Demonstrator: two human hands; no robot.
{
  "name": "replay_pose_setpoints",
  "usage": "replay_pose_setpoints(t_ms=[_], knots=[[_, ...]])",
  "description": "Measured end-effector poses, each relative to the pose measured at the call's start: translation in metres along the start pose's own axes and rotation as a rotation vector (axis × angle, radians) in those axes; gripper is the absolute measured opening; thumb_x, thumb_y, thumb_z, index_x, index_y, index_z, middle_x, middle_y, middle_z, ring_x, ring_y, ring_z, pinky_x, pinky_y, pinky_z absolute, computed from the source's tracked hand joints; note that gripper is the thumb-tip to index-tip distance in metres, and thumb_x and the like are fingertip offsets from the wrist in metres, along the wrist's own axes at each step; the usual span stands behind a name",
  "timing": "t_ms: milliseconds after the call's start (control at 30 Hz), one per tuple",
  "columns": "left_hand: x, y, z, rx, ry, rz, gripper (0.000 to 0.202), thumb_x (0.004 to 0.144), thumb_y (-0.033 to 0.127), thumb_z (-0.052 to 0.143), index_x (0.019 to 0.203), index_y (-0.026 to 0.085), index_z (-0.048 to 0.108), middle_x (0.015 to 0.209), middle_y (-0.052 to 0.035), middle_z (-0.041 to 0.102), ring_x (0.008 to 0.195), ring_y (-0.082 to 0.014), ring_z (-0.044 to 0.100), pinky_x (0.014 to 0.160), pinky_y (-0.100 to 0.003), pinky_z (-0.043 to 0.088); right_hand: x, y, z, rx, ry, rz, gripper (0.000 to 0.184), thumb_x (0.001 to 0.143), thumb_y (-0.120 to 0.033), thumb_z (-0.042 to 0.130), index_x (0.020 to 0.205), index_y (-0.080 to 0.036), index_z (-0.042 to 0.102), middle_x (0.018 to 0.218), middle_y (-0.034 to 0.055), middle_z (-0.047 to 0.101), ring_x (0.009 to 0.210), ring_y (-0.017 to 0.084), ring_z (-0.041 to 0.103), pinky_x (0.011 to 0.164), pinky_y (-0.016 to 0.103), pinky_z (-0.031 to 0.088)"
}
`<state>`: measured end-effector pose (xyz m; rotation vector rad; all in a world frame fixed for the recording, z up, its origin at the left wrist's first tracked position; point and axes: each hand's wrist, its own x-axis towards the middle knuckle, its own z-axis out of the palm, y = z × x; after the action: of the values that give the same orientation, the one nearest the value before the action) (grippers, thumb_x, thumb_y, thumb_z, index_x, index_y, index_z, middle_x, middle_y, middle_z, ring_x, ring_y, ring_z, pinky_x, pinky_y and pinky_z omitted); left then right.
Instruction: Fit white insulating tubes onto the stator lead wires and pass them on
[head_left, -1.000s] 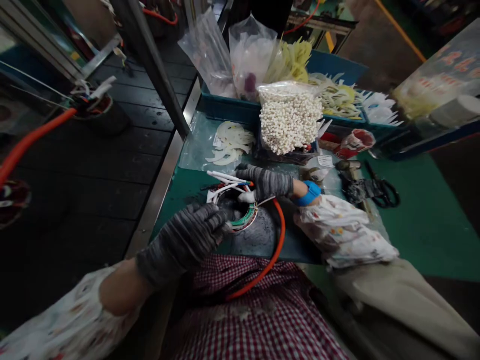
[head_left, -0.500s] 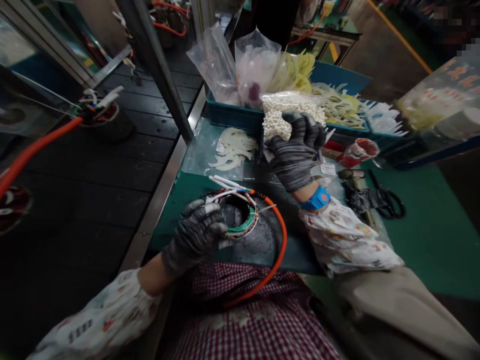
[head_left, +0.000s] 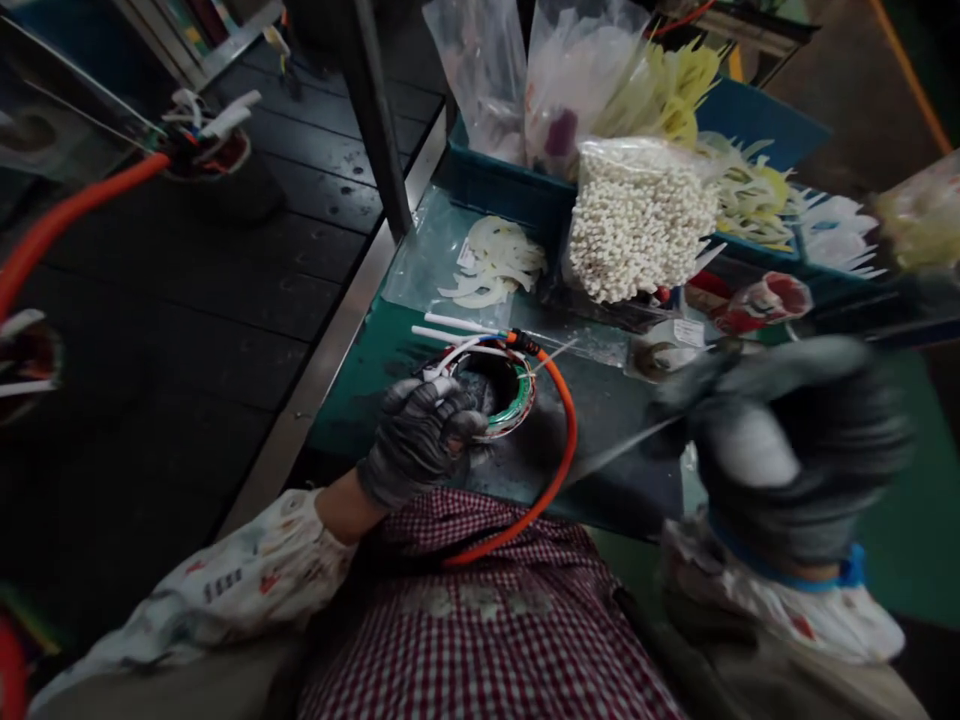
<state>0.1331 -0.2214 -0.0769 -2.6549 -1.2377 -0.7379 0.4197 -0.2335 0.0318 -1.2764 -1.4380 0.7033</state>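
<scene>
My left hand (head_left: 431, 435), in a grey striped glove, is closed on the near left rim of a motor stator (head_left: 517, 410), a ring with green and white edging. White sleeved leads (head_left: 457, 325) and a thick orange cable (head_left: 568, 430) come off its top. A thin pale tail, like a cable tie's, pokes out at its right side. My right hand (head_left: 787, 440), gloved and blurred by motion, is pinched in the air to the right of the stator. From its fingers a thin pale strip that looks like a cable tie (head_left: 626, 450) points down-left.
A clear bag of white cable-tie-like sticks (head_left: 637, 225) leans on blue bins (head_left: 495, 175) holding yellow and white curved pieces. A flat bag with pale curved pieces (head_left: 502, 262) lies left. A red roll (head_left: 772, 300) is at the right. Another wired stator (head_left: 214, 150) stands on the dark slatted surface.
My right hand has come off the bag of white sticks and moved right and toward me, now with a thin pale strip in it. My left hand keeps its hold on the stator.
</scene>
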Motion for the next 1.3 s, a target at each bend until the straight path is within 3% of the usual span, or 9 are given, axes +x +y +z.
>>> replay_pose_setpoints(t_ms=[267,333,400,500,633,900,1000,1133,1300], knots=[[0.011,0.004,-0.013,-0.113,-0.006,-0.014,0.016,0.103,0.046,0.071,0.107,0.03,0.073,0.124,-0.001,0.082,0.127,-0.0298,0.071,0.126,-0.068,0.035,-0.067,0.02,0.032,0.122,0.139,0.136,0.015,0.092,-0.032,0.086,0.091,-0.036,0.071,0.088,0.0007,0.084,0.078,0.027,0.083,0.063,0.039,0.07],[0.011,0.005,-0.015,-0.151,-0.06,-0.057,0.021,0.105,0.049,0.068,0.108,0.029,0.073,0.127,0.0002,0.081,0.131,-0.0291,0.07,0.129,-0.067,0.033,-0.078,0.018,0.025,0.21,0.049,0.222,0.005,0.096,-0.039,0.081,0.093,-0.035,0.078,0.087,0.0024,0.085,0.068,0.025,0.081,0.051,0.035,0.064],[0.011,0.005,-0.014,-0.163,-0.068,-0.074,0.022,0.106,0.049,0.065,0.107,0.029,0.074,0.126,0.0004,0.081,0.132,-0.0295,0.069,0.131,-0.066,0.032,-0.086,0.012,0.016,0.259,-0.164,0.308,0.018,0.103,-0.044,0.07,0.105,-0.034,0.085,0.073,0.0035,0.081,0.049,0.021,0.072,0.038,0.031,0.053],[0.009,0.003,-0.011,-0.15,-0.025,-0.022,0.02,0.104,0.048,0.063,0.107,0.031,0.074,0.123,-0.0006,0.082,0.13,-0.0301,0.071,0.132,-0.065,0.033,-0.091,0.01,0.012,0.252,-0.485,0.27,0.032,0.108,-0.037,0.061,0.133,-0.036,0.081,0.068,0.0017,0.078,0.044,0.018,0.066,0.04,0.029,0.054],[0.01,0.001,-0.013,-0.176,-0.059,-0.017,0.019,0.103,0.044,0.065,0.114,0.031,0.073,0.132,-0.0004,0.08,0.137,-0.028,0.068,0.133,-0.058,0.035,-0.082,0.031,0.04,-0.039,-0.386,-0.072,0.038,0.098,-0.024,0.075,0.133,-0.038,0.079,0.1,0.0023,0.087,0.081,0.023,0.083,0.076,0.036,0.07],[0.016,-0.005,-0.012,-0.25,0.057,0.024,0.014,0.103,0.043,0.066,0.108,0.034,0.075,0.125,0.0042,0.081,0.13,-0.0246,0.071,0.135,-0.055,0.032,-0.027,0.051,0.08,-0.404,-0.292,-0.061,0.03,0.101,-0.046,0.074,0.122,-0.027,0.081,0.107,0.0096,0.087,0.094,0.031,0.084,0.083,0.041,0.068],[0.014,-0.004,-0.009,-0.259,0.037,-0.022,0.019,0.103,0.048,0.065,0.107,0.033,0.075,0.128,0.0052,0.08,0.131,-0.0248,0.07,0.135,-0.056,0.033,-0.014,0.045,0.086,-0.243,-0.309,-0.084,0.017,0.101,-0.036,0.071,0.106,-0.026,0.084,0.095,0.0041,0.087,0.086,0.023,0.083,0.08,0.034,0.067],[0.011,-0.005,-0.004,-0.23,0.058,0.026,0.018,0.103,0.047,0.064,0.106,0.033,0.076,0.127,0.0052,0.081,0.131,-0.0248,0.071,0.134,-0.055,0.034,-0.004,0.039,0.083,0.109,-0.266,0.115,0.014,0.1,-0.031,0.071,0.099,-0.025,0.083,0.093,0.0011,0.087,0.083,0.02,0.083,0.079,0.032,0.069],[0.009,-0.007,-0.001,-0.248,0.053,0.028,0.018,0.103,0.045,0.063,0.104,0.033,0.077,0.127,0.006,0.082,0.131,-0.0246,0.071,0.134,-0.056,0.034,0.001,0.037,0.067,0.146,-0.422,0.162,0.009,0.091,-0.024,0.082,0.1,-0.025,0.085,0.094,0.002,0.087,0.083,0.021,0.082,0.076,0.033,0.069]])
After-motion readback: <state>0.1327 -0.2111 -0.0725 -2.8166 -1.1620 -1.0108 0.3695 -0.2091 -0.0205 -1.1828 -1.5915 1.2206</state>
